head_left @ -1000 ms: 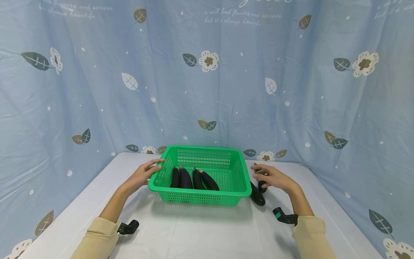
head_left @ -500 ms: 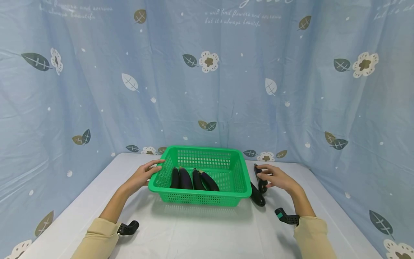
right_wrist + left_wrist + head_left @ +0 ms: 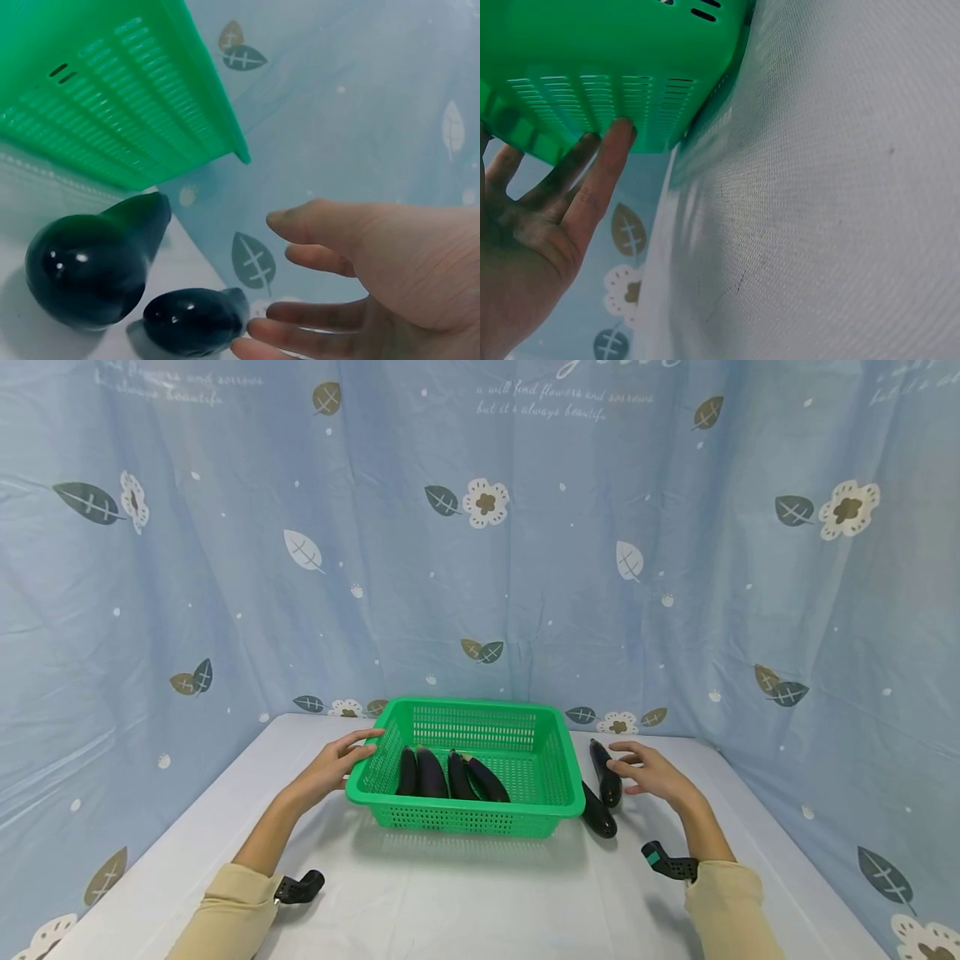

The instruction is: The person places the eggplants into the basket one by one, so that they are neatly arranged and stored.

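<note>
The green plastic basket [image 3: 465, 818] holds several dark purple eggplants [image 3: 431, 774], lying side by side in its left half. At its left end is my left hand [image 3: 326, 770]; in the left wrist view, its extended fingers [image 3: 604, 172] touch the slotted outer wall. Two more eggplants lie on the table just right of the basket: the nearer one [image 3: 598, 814] along the basket's side, the farther one [image 3: 606, 772] beside my right hand [image 3: 654, 774]. In the right wrist view that hand hovers with parted fingers and nothing between them, fingertips close to the smaller-looking eggplant [image 3: 195, 321].
A white cloth covers the table [image 3: 480, 902]. Behind and around it hangs a blue curtain [image 3: 510, 593] printed with leaves and flowers. Black wrist-camera mounts [image 3: 300, 887] sit on both wrists.
My right hand has drawn back slightly to the right, uncovering more of the farther eggplant. My left hand and the basket have stayed in place.
</note>
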Demonstrator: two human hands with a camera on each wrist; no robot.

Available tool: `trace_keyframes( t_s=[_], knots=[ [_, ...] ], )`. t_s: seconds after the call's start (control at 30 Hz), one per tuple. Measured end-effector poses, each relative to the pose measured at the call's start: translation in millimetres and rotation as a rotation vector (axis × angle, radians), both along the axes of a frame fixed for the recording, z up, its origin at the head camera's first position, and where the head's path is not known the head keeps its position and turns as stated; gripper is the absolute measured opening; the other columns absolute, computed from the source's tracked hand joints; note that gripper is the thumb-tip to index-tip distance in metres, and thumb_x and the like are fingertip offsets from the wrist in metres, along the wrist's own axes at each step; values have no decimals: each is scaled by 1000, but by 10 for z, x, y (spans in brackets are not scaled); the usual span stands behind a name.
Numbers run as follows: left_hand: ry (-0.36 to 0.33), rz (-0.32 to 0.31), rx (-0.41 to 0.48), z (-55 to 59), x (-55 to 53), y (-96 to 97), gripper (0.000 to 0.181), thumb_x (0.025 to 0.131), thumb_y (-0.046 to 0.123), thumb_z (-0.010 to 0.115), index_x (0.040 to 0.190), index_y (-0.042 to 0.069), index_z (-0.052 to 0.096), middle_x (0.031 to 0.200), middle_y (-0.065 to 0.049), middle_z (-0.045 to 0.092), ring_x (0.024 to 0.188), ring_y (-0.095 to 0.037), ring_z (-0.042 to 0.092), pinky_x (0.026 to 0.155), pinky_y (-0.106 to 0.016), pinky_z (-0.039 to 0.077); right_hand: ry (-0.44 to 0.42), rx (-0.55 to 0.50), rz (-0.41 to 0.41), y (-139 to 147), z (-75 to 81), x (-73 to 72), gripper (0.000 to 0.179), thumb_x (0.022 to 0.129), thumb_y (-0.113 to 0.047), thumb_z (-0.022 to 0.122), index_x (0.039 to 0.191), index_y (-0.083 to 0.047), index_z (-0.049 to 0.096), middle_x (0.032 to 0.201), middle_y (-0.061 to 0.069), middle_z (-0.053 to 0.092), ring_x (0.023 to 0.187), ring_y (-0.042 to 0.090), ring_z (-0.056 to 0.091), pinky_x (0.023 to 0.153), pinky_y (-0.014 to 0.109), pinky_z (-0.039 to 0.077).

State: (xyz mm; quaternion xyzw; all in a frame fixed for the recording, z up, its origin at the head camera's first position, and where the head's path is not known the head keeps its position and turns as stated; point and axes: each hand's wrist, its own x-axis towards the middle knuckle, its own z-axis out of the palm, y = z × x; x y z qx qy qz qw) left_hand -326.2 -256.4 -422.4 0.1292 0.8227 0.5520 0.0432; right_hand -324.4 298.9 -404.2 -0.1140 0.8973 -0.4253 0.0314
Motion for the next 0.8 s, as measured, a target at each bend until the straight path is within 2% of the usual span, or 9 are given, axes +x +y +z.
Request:
trace_keyframes(
  t_s=[0.4, 0.53, 0.63, 0.7, 0.8],
  knots=[
    [3, 4, 1, 9, -5, 1, 55, 99, 50, 52, 150, 31, 40, 146, -19, 46, 120, -31, 59, 83, -42, 59, -51, 16, -171, -17, -160, -82, 61, 101, -31, 55, 149, 0, 32, 141, 37, 43, 121, 46, 55, 81, 41, 60],
    [5, 3, 4, 19, -1, 5, 54, 99, 49, 52, 150, 31, 40, 146, -19, 46, 119, -30, 59, 83, -41, 59, -71, -1, -201, -8, -197, -98, 67, 99, -34, 58, 149, 1, 31, 134, 36, 48, 103, 37, 65, 71, 35, 61],
    [6, 0, 2, 19, 3, 5, 54, 100, 48, 52, 150, 31, 40, 146, -19, 45, 119, -29, 59, 83, -41, 59, -89, 1, -214, -22, -223, -103, 68, 98, -34, 58, 149, 1, 30, 128, 34, 51, 87, 27, 65, 66, 32, 60],
    [4, 0, 3, 17, 4, 5, 54, 100, 48, 52, 150, 30, 40, 146, -19, 46, 119, -29, 59, 82, -41, 59, -97, 4, -232, -36, -244, -113, 67, 97, -33, 59, 149, -1, 31, 128, 33, 51, 84, 23, 63, 65, 32, 60],
    [3, 0, 5, 13, 4, 5, 54, 100, 48, 51, 150, 30, 40, 144, -20, 47, 117, -27, 61, 81, -41, 59, -99, 28, -236, -55, -283, -128, 66, 98, -32, 58, 150, -2, 31, 134, 35, 47, 88, 25, 63, 64, 33, 60]
  ],
)
